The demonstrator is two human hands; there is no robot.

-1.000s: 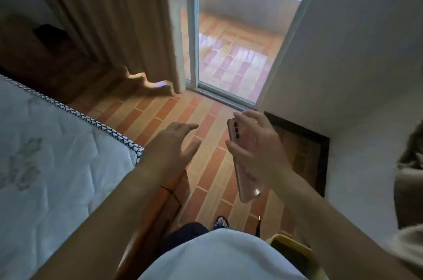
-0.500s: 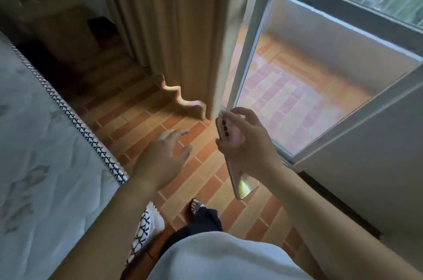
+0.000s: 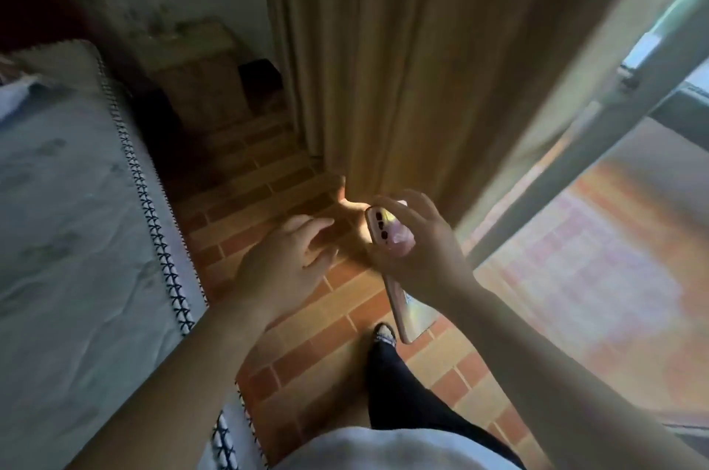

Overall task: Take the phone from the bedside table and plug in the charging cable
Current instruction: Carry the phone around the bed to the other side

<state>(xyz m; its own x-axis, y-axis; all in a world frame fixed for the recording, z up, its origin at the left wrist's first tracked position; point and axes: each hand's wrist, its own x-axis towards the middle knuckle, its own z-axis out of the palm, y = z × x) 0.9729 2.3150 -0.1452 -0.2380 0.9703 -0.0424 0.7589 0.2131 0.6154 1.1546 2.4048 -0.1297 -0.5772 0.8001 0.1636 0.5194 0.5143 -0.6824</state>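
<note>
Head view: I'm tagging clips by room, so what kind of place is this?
Most likely a bedroom: a quilted mattress on the left, a long curtain at a glass door, brick-patterned floor between.

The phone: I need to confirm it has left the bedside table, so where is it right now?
In the head view the phone is held in the right hand, right of centre above the tiled floor, beside the open left hand and near the curtain.

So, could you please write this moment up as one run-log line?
right hand: holds pink phone, camera side up | left hand: empty, open | charging cable: not in view | mattress: at left
</note>
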